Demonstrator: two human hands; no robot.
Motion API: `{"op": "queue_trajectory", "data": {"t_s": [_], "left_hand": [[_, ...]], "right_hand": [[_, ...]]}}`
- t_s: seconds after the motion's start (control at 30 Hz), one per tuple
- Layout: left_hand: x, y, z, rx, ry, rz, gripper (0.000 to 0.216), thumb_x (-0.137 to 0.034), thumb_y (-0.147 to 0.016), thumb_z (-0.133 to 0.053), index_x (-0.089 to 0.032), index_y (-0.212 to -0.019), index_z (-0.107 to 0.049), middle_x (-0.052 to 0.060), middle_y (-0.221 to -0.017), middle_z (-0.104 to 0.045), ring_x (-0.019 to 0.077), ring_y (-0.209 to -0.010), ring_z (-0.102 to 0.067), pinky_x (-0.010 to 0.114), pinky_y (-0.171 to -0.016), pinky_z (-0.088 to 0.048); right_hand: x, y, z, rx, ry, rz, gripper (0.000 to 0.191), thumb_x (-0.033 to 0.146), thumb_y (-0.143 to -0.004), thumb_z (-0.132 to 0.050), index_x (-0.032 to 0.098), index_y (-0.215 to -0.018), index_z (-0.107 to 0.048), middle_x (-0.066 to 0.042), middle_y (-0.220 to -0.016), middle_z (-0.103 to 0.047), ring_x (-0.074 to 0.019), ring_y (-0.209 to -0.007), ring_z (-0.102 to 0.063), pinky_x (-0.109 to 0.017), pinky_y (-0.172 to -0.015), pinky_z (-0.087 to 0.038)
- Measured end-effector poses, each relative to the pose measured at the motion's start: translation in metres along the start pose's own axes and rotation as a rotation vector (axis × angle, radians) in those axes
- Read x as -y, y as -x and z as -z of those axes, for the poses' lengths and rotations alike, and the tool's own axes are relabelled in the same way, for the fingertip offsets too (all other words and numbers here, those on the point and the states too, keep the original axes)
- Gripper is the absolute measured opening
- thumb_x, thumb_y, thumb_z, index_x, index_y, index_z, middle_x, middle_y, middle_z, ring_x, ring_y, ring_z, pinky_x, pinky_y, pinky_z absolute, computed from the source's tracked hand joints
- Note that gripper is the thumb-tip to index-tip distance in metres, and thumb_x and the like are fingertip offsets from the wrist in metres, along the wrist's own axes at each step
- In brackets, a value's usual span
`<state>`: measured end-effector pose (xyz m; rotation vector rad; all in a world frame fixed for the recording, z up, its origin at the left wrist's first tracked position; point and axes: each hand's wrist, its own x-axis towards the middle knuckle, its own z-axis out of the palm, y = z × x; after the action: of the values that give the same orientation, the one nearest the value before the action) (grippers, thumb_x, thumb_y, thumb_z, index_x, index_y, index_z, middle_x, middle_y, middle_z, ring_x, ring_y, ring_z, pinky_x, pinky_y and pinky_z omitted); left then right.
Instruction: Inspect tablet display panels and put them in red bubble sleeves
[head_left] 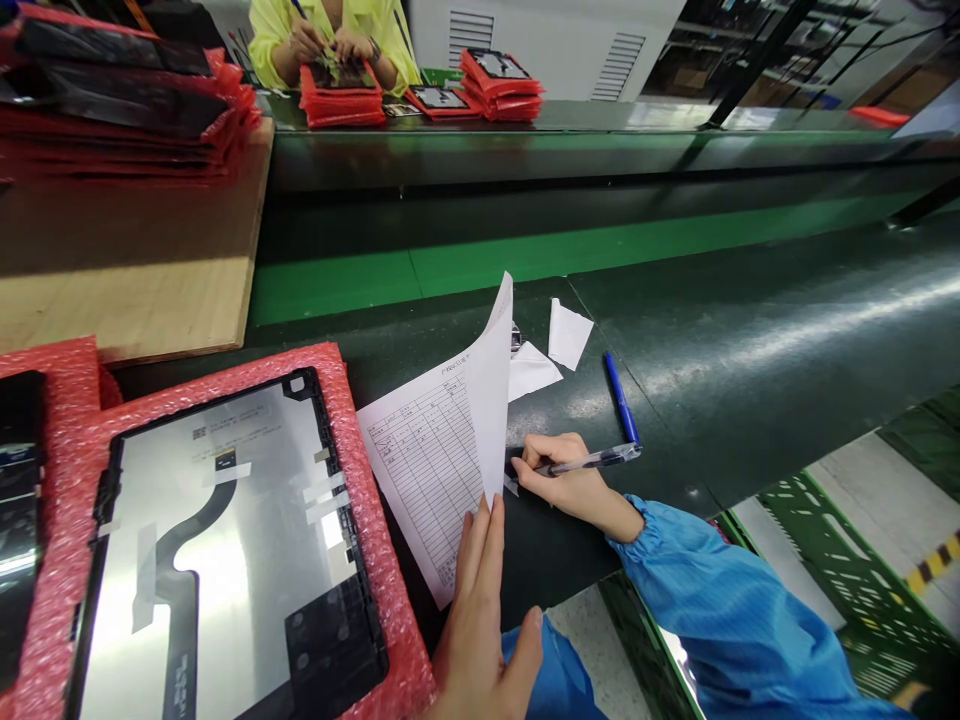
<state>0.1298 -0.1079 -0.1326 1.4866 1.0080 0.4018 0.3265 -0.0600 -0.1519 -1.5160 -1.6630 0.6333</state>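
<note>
Straight in now on the printed sheet (424,460), lying on the dark worktop (750,330) to the left of the right hand (570,485), with its long axis running away from the body and tipping a little leftward at the far end. Nearer by far to the left hand (480,630), here reaching up from below, with fingers straight, thumb spread wide, and fingertips right at the lower corner of a lifted page (491,410). Cannot tell whether merely propping that corner or nipping it between two fingers. Over on the right, gripping a clear pen (600,460) between thumb and fingers, almost crosswise to the sheet (with a blue pen (621,398) lying loose just beside, and white paper scraps (570,333) farther off). Cannot see clearly where the writing point falls. Back to the paper: white, thin, ruled in close rows and columns, with a heading along the far edge, a few small marks in the upper rows, and bare lines below. Then, upright between sheet and right hand, bowing and curling at the top, showing plain white on the near face. To the left, just beside, red bubble wrap (380,560) under a tablet panel (262,560).
</note>
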Motion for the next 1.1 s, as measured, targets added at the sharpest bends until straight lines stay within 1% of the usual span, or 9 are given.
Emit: {"op": "queue_trajectory", "data": {"t_s": [0.13,0.23,0.3,0.4,0.47,0.6,0.73,0.9,1.1], "left_hand": [[0.001,0.000,0.000,0.004,-0.016,-0.018,0.074,-0.021,-0.082,-0.048,-0.012,-0.151,-0.022,0.007,-0.161,-0.012,0.0213,-0.148,-0.006,0.037,-0.119,-0.010],[0.002,-0.001,0.001,0.026,-0.051,-0.034,0.071,-0.022,-0.083,-0.048,-0.011,-0.150,-0.025,0.008,-0.160,-0.017,0.0242,-0.148,-0.007,0.040,-0.119,-0.010],[0.001,-0.003,0.003,0.051,-0.065,-0.073,0.070,-0.024,-0.084,-0.048,-0.015,-0.150,-0.027,0.007,-0.159,-0.020,0.0261,-0.147,-0.010,0.042,-0.120,-0.010],[-0.003,-0.006,0.005,0.082,-0.065,-0.146,0.070,-0.025,-0.083,-0.049,-0.025,-0.150,-0.028,0.002,-0.158,-0.025,0.0263,-0.147,-0.014,0.043,-0.120,-0.009],[-0.004,-0.007,0.005,0.089,-0.065,-0.160,0.070,-0.025,-0.083,-0.050,-0.027,-0.150,-0.028,0.001,-0.158,-0.026,0.0267,-0.147,-0.015,0.043,-0.120,-0.009],[0.003,-0.004,0.002,0.037,-0.059,-0.073,0.074,-0.025,-0.083,-0.052,-0.020,-0.151,-0.024,0.005,-0.160,-0.018,0.0283,-0.147,-0.011,0.042,-0.120,-0.013],[0.012,0.001,-0.003,-0.013,-0.059,-0.039,0.071,-0.023,-0.089,-0.045,-0.014,-0.153,-0.015,0.009,-0.161,-0.011,0.0266,-0.148,-0.006,0.044,-0.118,-0.020],[0.015,0.003,-0.006,-0.054,-0.110,-0.099,0.068,-0.019,-0.091,-0.042,-0.019,-0.153,-0.013,0.007,-0.162,-0.006,0.0257,-0.148,-0.006,0.046,-0.117,-0.023],[0.019,0.002,-0.006,-0.036,-0.109,-0.139,0.072,-0.019,-0.092,-0.043,-0.023,-0.153,-0.006,0.007,-0.162,-0.004,0.0259,-0.148,-0.005,0.048,-0.117,-0.023]], "right_hand": [[0.001,0.000,0.001,-0.009,-0.006,0.001,0.035,0.020,-0.080,-0.053,0.023,-0.053,-0.030,0.007,-0.045,-0.036,-0.0071,-0.041,-0.031,-0.023,-0.044,-0.026],[0.000,0.000,0.000,-0.013,-0.010,-0.001,0.035,0.019,-0.079,-0.054,0.023,-0.054,-0.030,0.008,-0.046,-0.035,-0.0072,-0.041,-0.030,-0.023,-0.044,-0.026],[-0.002,0.000,-0.001,-0.016,-0.014,-0.001,0.034,0.019,-0.078,-0.054,0.023,-0.054,-0.030,0.007,-0.046,-0.036,-0.0076,-0.041,-0.031,-0.023,-0.044,-0.027],[-0.004,0.001,-0.002,-0.016,-0.026,0.008,0.031,0.019,-0.076,-0.053,0.023,-0.054,-0.032,0.006,-0.047,-0.039,-0.0090,-0.042,-0.034,-0.023,-0.045,-0.030],[-0.005,0.001,-0.002,-0.015,-0.031,0.013,0.030,0.019,-0.076,-0.053,0.024,-0.054,-0.032,0.005,-0.047,-0.039,-0.0095,-0.043,-0.035,-0.024,-0.045,-0.031],[-0.003,0.001,-0.002,-0.022,-0.015,0.012,0.033,0.017,-0.077,-0.053,0.023,-0.054,-0.031,0.007,-0.046,-0.036,-0.0076,-0.041,-0.032,-0.023,-0.044,-0.028],[0.000,0.000,-0.001,-0.023,0.003,0.022,0.035,0.016,-0.079,-0.053,0.022,-0.054,-0.030,0.008,-0.046,-0.035,-0.0065,-0.040,-0.032,-0.022,-0.044,-0.026],[-0.002,0.001,-0.001,-0.012,0.017,0.035,0.034,0.016,-0.079,-0.054,0.022,-0.054,-0.032,0.008,-0.046,-0.037,-0.0062,-0.040,-0.032,-0.021,-0.044,-0.027],[-0.002,0.001,-0.001,-0.007,0.026,0.036,0.034,0.017,-0.080,-0.054,0.022,-0.054,-0.033,0.008,-0.046,-0.037,-0.0062,-0.040,-0.034,-0.021,-0.044,-0.027]]}}
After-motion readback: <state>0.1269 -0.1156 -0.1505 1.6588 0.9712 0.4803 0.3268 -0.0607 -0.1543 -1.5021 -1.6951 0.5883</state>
